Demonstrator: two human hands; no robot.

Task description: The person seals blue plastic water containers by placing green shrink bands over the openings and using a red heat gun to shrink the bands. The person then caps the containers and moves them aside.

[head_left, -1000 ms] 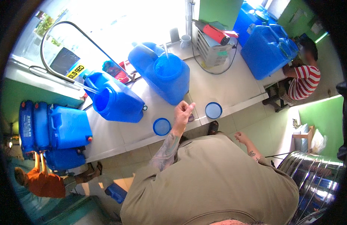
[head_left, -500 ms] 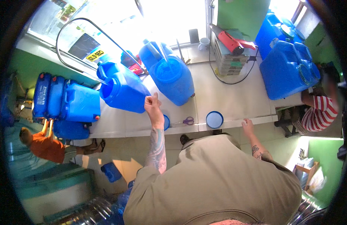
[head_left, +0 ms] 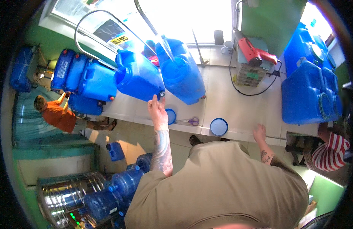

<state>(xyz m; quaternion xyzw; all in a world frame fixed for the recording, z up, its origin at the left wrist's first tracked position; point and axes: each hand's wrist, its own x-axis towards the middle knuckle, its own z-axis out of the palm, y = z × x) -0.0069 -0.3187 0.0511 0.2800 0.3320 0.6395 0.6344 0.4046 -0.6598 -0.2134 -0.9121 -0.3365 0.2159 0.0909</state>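
My left hand (head_left: pixel 158 111) is raised at the lower corner of a blue water jug (head_left: pixel 140 78), beside its small spigot (head_left: pixel 162 94). Its fingers point toward the spigot, some stretched out, and I see nothing held. A curved metal pipe (head_left: pixel 85 21) runs to that jug's wide open mouth. Right beside it stands a second blue jug (head_left: pixel 188 84), with a clear stream entering its wide mouth from another pipe (head_left: pixel 144 15). My right hand (head_left: pixel 259 132) rests on the white counter (head_left: pixel 237 110) near its front edge, holding nothing visible, fingers loosely extended.
Round blue lids (head_left: pixel 219 126) and purple-handled scissors (head_left: pixel 192 121) lie along the front edge. A red heat gun (head_left: pixel 249 51) sits on a stack of trays, its cord looping over the counter. More blue jugs (head_left: pixel 304 93) stand right. A person in orange (head_left: pixel 60 116) handles jugs left.
The view has swung, so the counter and jugs sit differently in the picture. My left fingers have opened somewhat beside the spigot; my right hand has come down onto the counter.
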